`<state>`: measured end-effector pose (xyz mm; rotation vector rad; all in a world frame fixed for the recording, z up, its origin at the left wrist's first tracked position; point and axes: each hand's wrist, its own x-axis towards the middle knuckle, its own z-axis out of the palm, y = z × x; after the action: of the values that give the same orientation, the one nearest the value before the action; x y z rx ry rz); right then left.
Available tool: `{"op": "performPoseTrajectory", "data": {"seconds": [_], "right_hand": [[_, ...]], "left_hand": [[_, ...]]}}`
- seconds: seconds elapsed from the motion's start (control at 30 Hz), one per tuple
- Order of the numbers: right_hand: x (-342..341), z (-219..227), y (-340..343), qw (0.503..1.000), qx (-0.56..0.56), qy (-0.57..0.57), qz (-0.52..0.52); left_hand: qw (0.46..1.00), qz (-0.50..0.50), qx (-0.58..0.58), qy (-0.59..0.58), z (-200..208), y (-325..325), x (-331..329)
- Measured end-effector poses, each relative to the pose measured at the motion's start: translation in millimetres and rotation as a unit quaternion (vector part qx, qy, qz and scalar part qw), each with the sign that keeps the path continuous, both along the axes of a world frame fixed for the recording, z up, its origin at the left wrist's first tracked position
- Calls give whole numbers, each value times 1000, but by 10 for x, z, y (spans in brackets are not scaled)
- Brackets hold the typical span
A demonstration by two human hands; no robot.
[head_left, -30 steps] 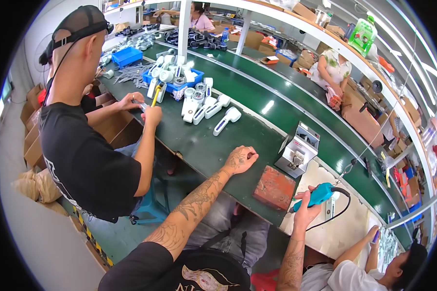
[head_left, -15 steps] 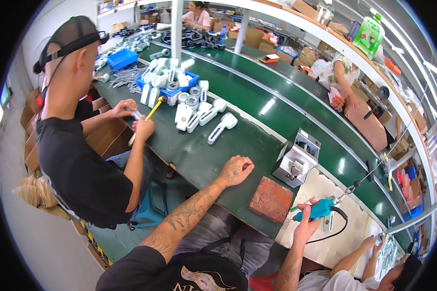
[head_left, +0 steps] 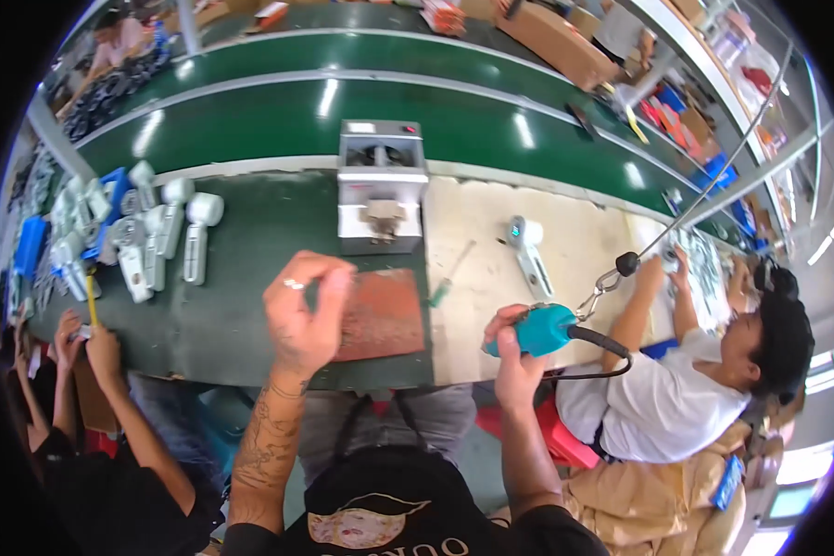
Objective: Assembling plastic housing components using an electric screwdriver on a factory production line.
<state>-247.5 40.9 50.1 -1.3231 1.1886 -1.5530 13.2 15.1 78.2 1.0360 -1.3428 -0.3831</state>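
My right hand (head_left: 519, 371) grips a teal electric screwdriver (head_left: 547, 331), which hangs from a clip and steel cable with a black cord looping from its end. My left hand (head_left: 304, 310) is raised over the left edge of a worn reddish plate (head_left: 380, 315), fingers curled together; whatever is between them is hidden. Behind the plate stands a silver screw feeder (head_left: 381, 181). On the pale sheet to the right lies a white handheld device (head_left: 528, 255) with a round head and a lit display. Near it is a small green-handled screwdriver (head_left: 441, 291).
Several white handheld devices (head_left: 195, 241) and blue bins (head_left: 31, 246) crowd the bench's left end. A co-worker in black (head_left: 111, 482) holds a yellow-handled tool at left; another in white (head_left: 663, 398) works at right. A green conveyor (head_left: 250, 116) runs behind.
My view has swung right, facing the feeder and the pale sheet. My left hand has lifted off the bench toward the plate. The electric screwdriver stays in my right hand.
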Motion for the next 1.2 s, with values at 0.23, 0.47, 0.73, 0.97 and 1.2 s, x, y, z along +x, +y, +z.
{"op": "performPoseTrajectory", "data": {"seconds": [0.23,0.47,0.73,0.97,1.2], "right_hand": [[-350,-45,81,998,-24,14,-54],[-448,-52,201,998,-23,-17,-50],[-436,-195,134,999,-19,-12,-25],[-135,-154,-89,999,21,1,35],[151,-178,-214,994,48,-8,96]], "left_hand": [[921,-253,95,-281,-489,-793,-1615],[845,-244,155,-449,-754,-1213,-2450],[875,-203,129,-420,-855,-1044,-1866],[928,-107,123,-334,-625,-373,-655],[930,-124,142,-315,-642,-191,-298]]}}
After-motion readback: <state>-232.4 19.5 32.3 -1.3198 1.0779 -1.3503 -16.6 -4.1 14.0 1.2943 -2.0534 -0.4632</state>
